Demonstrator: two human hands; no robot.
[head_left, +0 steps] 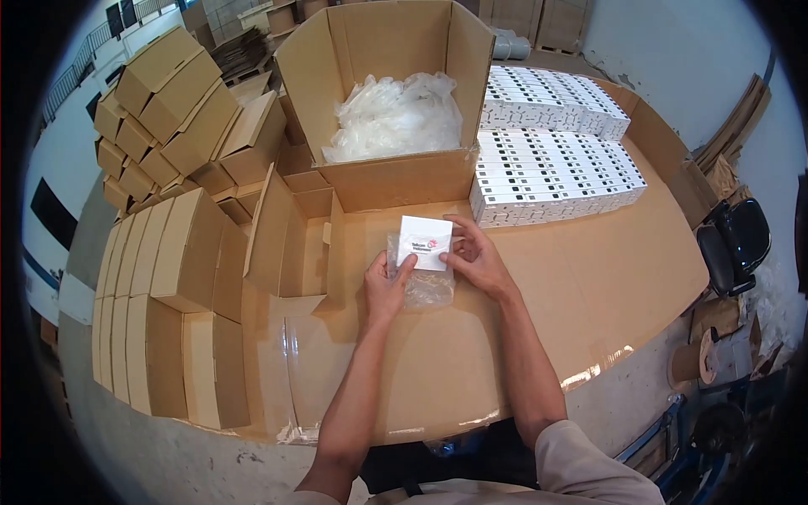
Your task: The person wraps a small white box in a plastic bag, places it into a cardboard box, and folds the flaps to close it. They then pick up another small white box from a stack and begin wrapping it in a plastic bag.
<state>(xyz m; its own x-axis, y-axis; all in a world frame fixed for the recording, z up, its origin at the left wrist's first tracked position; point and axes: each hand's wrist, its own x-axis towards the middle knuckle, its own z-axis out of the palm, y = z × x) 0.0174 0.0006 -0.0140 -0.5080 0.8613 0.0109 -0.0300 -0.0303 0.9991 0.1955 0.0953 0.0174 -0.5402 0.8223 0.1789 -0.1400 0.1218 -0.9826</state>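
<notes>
Left hand point(387, 286), right hand point(475, 257): bare, near frame centre. Forearms bare to elbow. Right sleeve point(581, 463) at 5 o'clock: short, beige, loose, soft folds, hem just above elbow. Left sleeve point(313, 498) at 7 o'clock: same beige cloth, only sliver at bottom edge. Beige shirt front point(438, 492) at 6 o'clock, mostly cut off.

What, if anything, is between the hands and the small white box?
Nothing visible. The left hand and right hand both hold the white box at its edges; the clear bag lies against its lower part.
</notes>
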